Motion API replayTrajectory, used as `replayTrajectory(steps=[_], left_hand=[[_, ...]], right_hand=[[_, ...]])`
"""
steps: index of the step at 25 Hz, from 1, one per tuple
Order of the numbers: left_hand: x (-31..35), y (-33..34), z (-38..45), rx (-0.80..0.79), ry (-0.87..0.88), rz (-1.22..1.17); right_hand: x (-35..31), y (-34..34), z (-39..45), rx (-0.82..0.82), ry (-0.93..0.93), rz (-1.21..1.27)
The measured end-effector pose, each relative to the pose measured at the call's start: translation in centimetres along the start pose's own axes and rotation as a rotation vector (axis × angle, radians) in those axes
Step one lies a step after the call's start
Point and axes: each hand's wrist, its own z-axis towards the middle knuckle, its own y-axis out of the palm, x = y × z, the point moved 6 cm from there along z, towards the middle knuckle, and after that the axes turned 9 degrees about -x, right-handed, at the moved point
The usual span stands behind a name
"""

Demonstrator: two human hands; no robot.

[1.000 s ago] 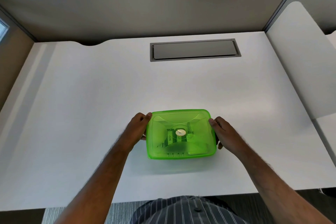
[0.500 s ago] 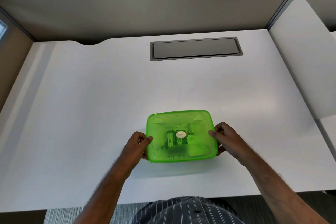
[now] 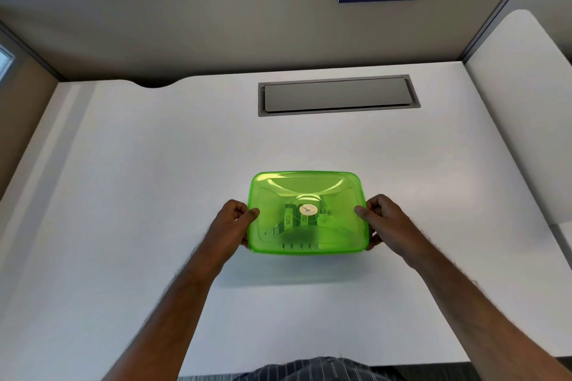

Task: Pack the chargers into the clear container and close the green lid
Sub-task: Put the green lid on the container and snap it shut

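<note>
Here the green lid (image 3: 306, 210) sits on the clear container, covering its whole top. It is translucent, rounded-rectangular, with a raised central boss; white chargers (image 3: 289, 219) bearing printed digits show through. Position: near centre of the white desk (image 3: 154, 179). The left hand (image 3: 232, 223) and right hand (image 3: 385, 221) grip opposite short edges, thumbs on top.

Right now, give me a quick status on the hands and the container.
Left hand and right hand grip the sides of the translucent green plastic lid. Lid sits on the container, chargers inside. Nothing in the way on the white desk.
</note>
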Motion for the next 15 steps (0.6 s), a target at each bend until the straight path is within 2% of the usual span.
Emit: replayTrajectory(steps=[8,15], left_hand=[[4.1,-1.7,7.2,0.057,0.037,-0.008],[6.2,-2.9,12.5,0.103,0.026,-0.03]], right_hand=[[-5.6,-1.4,6.6,0.063,-0.06,-0.041],[-7.9,-2.1,12.3,0.108,-0.064,-0.059]])
